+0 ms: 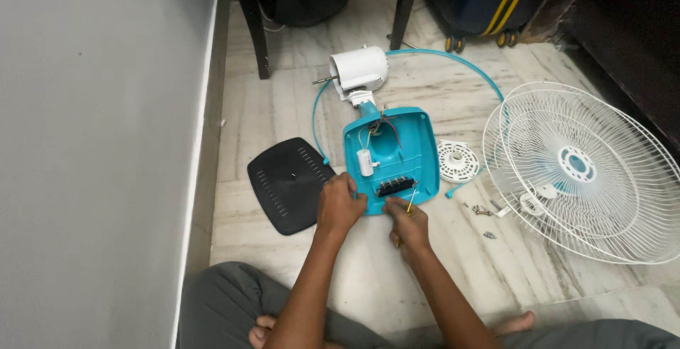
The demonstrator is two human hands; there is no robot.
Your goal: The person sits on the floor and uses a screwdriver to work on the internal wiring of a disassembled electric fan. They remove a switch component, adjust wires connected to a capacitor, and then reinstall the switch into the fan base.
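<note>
An opened turquoise fan base point(414, 143) lies on the marble floor, showing wires, a white capacitor point(365, 162) and a black switch block point(394, 186). A white motor housing point(360, 70) is joined to its far end. My left hand point(338, 204) grips the near left corner of the base. My right hand point(407, 225) holds a yellow-handled screwdriver point(409, 206) with its tip at the switch block.
A black bottom cover point(289, 183) lies left of the base. White wire fan guards point(581, 168), a white round part point(457, 160) and loose screws point(484, 211) lie to the right. A turquoise ring point(453, 57) curves behind. A wall is at left, chair legs and a suitcase at the back.
</note>
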